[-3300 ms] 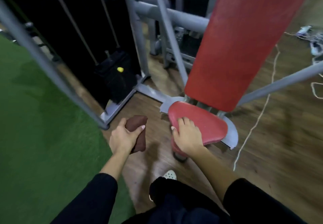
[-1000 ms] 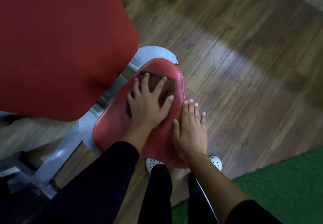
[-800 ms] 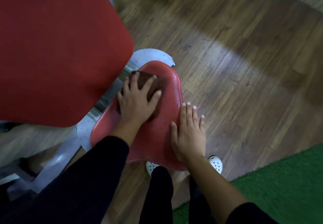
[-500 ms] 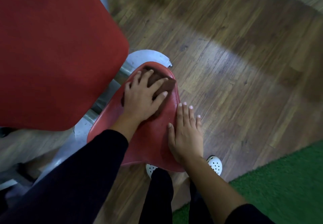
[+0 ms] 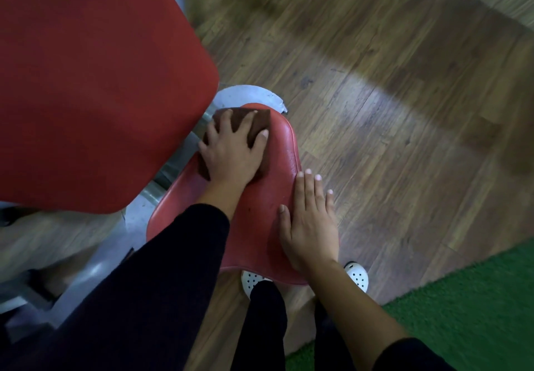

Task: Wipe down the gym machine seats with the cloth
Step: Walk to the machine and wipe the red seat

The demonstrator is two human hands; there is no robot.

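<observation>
Seemingly flat, left hand (image 5: 231, 155) presses brown cloth (image 5: 261, 119) on glossy seat (image 5: 255, 227); right hand (image 5: 311, 226) outstretched.

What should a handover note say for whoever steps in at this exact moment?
Left hand: open, fingers spread, pressing the brown cloth onto the far end of the red seat, beside the red back pad.
Right hand: open, flat on the seat's right edge, probably to steady it.
Done: wiping is under way, but the picture does not show which parts are already wiped.
Left: probably the near half of this seat. No other seats are in view.
</observation>
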